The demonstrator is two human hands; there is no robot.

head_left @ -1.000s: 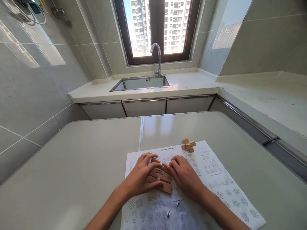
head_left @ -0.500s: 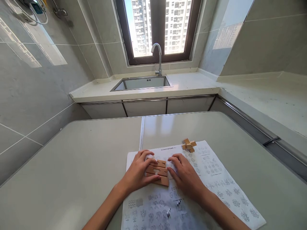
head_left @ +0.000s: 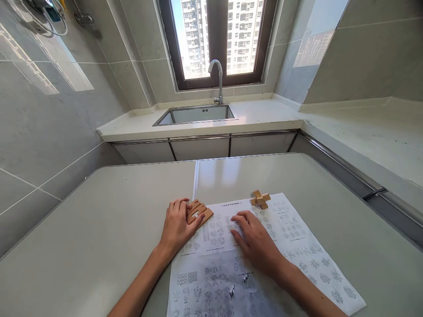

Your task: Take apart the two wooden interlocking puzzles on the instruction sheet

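Note:
Several flat wooden puzzle pieces (head_left: 205, 214), lying side by side with cut-out notches, are gripped between the thumb and fingers of my left hand (head_left: 176, 226). They rest by the upper left corner of a printed paper sheet (head_left: 211, 262), partly covered by that hand. My right hand (head_left: 253, 237) lies on the middle of the sheet, fingers curved and apart, with nothing in it. Beyond it, at the sheet's top edge, sits an assembled wooden burr puzzle (head_left: 260, 200) shaped like a cross.
The sheet lies on a pale table (head_left: 99, 233) with a seam down its middle. Past the far edge are a counter (head_left: 264, 113), a sink (head_left: 198, 115) and a faucet (head_left: 220, 81) under a window. A tiled wall (head_left: 59, 119) stands at the left.
My left hand has slid the wooden pieces left and away from me, from mid-sheet to its upper left corner, turning them at an angle. My right hand has stayed in place.

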